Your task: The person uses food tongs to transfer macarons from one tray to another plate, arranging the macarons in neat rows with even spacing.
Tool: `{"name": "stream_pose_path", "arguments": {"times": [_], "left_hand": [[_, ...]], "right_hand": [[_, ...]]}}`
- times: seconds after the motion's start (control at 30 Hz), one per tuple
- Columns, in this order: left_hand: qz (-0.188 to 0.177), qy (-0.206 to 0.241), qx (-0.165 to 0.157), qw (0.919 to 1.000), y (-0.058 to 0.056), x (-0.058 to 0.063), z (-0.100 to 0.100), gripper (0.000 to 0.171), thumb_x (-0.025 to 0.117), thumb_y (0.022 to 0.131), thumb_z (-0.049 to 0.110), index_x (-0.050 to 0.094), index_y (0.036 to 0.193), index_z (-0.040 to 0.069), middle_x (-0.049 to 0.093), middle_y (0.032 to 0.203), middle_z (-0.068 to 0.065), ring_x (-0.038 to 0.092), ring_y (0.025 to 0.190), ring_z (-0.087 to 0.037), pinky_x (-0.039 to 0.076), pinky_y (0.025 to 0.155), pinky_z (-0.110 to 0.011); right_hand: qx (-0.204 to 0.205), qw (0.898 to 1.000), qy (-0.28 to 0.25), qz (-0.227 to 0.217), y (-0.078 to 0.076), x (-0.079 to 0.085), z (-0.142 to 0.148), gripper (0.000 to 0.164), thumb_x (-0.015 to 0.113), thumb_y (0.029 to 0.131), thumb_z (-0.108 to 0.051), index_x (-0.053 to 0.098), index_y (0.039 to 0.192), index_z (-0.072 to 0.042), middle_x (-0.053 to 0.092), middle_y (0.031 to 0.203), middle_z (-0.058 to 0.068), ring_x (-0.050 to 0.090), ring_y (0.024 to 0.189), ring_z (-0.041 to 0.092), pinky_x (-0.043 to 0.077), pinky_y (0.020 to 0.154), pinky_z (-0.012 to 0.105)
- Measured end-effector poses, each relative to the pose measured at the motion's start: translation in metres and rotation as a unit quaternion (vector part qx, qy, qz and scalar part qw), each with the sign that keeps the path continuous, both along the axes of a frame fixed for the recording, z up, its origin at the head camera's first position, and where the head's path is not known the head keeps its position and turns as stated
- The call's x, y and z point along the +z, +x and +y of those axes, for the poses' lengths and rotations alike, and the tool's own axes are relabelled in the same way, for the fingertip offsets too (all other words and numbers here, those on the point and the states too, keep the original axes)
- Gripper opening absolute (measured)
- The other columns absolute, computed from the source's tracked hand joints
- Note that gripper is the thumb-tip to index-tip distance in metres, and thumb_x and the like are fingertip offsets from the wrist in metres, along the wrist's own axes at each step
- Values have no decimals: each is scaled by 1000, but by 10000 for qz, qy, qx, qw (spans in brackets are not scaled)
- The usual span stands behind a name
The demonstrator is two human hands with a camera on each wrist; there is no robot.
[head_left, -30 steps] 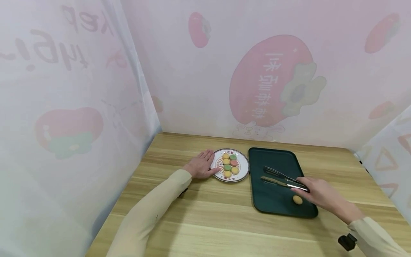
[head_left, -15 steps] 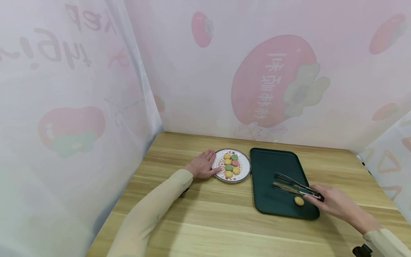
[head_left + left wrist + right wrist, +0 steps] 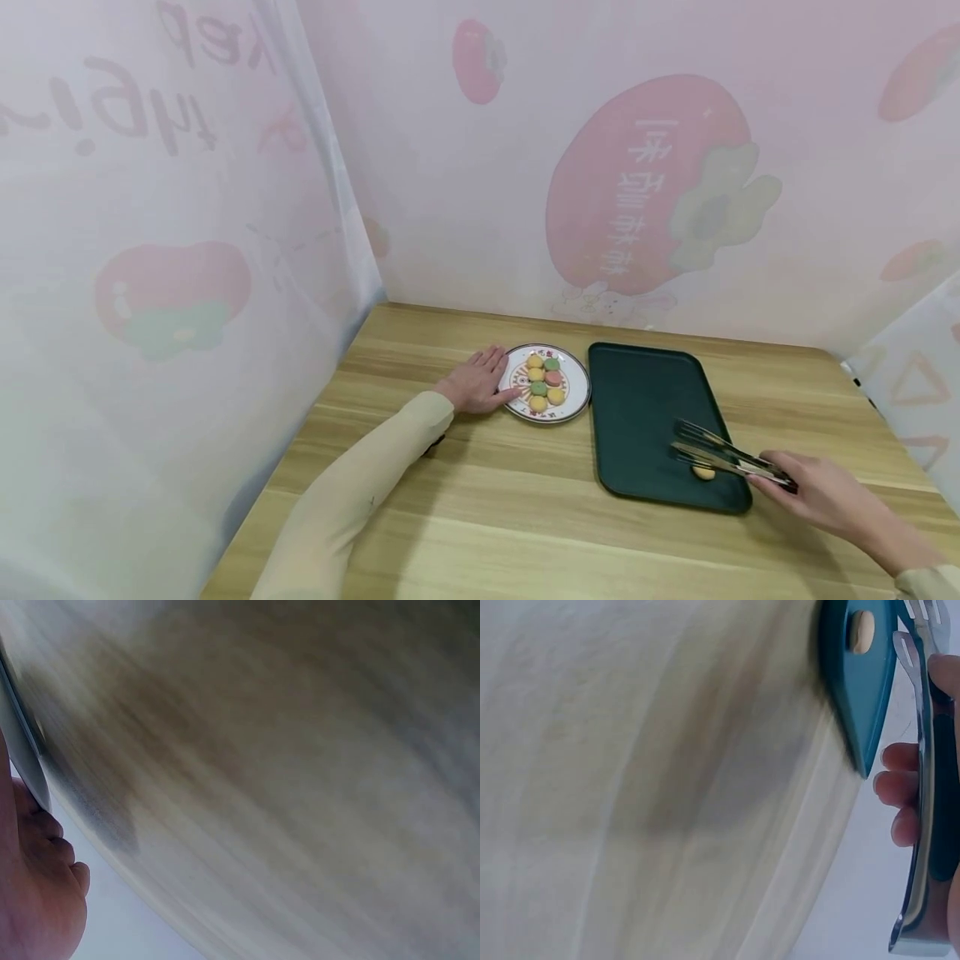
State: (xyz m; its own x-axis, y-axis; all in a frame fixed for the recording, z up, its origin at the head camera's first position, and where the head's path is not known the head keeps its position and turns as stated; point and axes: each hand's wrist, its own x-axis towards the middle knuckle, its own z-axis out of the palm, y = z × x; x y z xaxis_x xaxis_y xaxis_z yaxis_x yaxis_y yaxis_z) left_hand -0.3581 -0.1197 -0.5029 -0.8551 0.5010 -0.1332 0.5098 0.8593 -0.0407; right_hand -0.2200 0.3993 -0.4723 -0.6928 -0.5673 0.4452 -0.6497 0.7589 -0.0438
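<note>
My left hand (image 3: 476, 385) lies at the left edge of a white patterned plate (image 3: 577, 398), fingers extended and thumb over the rim. Several yellow, green and pink macarons (image 3: 552, 378) sit on that plate. In the right wrist view, my right hand (image 3: 900, 787) grips metal tongs with a dark handle (image 3: 943, 802). Seen from the head, the tongs (image 3: 720, 458) reach leftward over the dark green tray (image 3: 637, 408), their two arms apart. One yellow macaron (image 3: 703, 472) lies near the tray's front right corner, partly hidden under the tongs.
The plate and tray stand side by side, edges close together, on a wood-grain table (image 3: 510, 525). Pale printed curtains (image 3: 420, 208) rise behind the table and along both sides.
My right hand has moved right and toward the front with the tongs, whose tips now overlap the lone macaron. My left hand stays at the plate.
</note>
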Motion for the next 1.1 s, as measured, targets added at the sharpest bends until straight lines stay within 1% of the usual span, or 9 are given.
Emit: {"name": "stream_pose_path", "arguments": {"times": [0.13,0.23,0.33,0.5,0.57,0.67,0.8,0.93,1.1], "left_hand": [[-33,-4,26,10000,0,-1,-1,90,19,98,69,13,156,0,11,165,-16,10,154,-30,15,126,-40],[-46,-22,64,10000,-1,-1,-2,91,17,97,70,12,157,1,10,165,-16,9,154,-29,14,126,-40],[-39,-18,68,10000,-1,-1,-2,91,17,97,70,12,157,1,10,165,-16,9,154,-29,14,126,-40],[-49,-9,34,10000,-3,-2,-1,90,18,98,69,12,157,1,10,165,-16,9,154,-29,14,126,-40],[-72,-41,45,10000,-3,-3,0,91,18,97,70,11,157,2,9,165,-15,9,154,-29,14,126,-40],[-77,-67,64,9999,-4,-4,1,90,19,98,69,11,157,2,9,166,-15,9,154,-29,14,126,-40],[-80,-18,91,9999,-3,-4,1,89,21,98,68,12,157,1,10,165,-15,9,154,-29,14,126,-40],[-53,-94,65,9999,-2,-2,1,90,19,98,69,12,157,1,10,165,-15,9,154,-29,14,126,-40],[-35,-144,22,9999,-3,-2,1,90,18,98,69,12,157,1,10,165,-15,8,154,-29,14,126,-40]], "right_hand": [[36,9999,18,118,2,-3,7,33,88,67,-20,66,91,-15,46,67,-24,29,54,-13,26,45,12],[17,9999,91,133,3,-4,12,32,88,68,-21,65,90,-16,50,67,-23,31,55,-13,29,45,14],[-71,9997,201,84,5,-6,16,30,87,69,-22,65,88,-16,50,66,-23,31,54,-13,30,45,13],[-252,9993,288,-39,12,-9,22,28,86,72,-23,63,87,-20,37,64,-27,26,53,-12,24,47,12],[-283,9992,277,-57,14,-11,25,27,86,72,-23,63,87,-21,36,64,-27,26,54,-11,23,48,12],[-325,9991,279,-49,16,-13,28,25,85,74,-23,63,87,-22,38,64,-27,27,55,-12,22,48,13],[-285,9991,283,103,17,-14,32,26,86,71,-24,66,88,-19,51,69,-25,31,57,-14,28,47,14],[-174,9992,262,256,16,-15,33,27,87,69,-24,68,88,-18,58,71,-20,35,58,-15,32,47,15],[-32,9989,208,427,16,-16,32,28,87,68,-24,68,88,-18,59,71,-20,36,59,-15,33,47,16]]}}
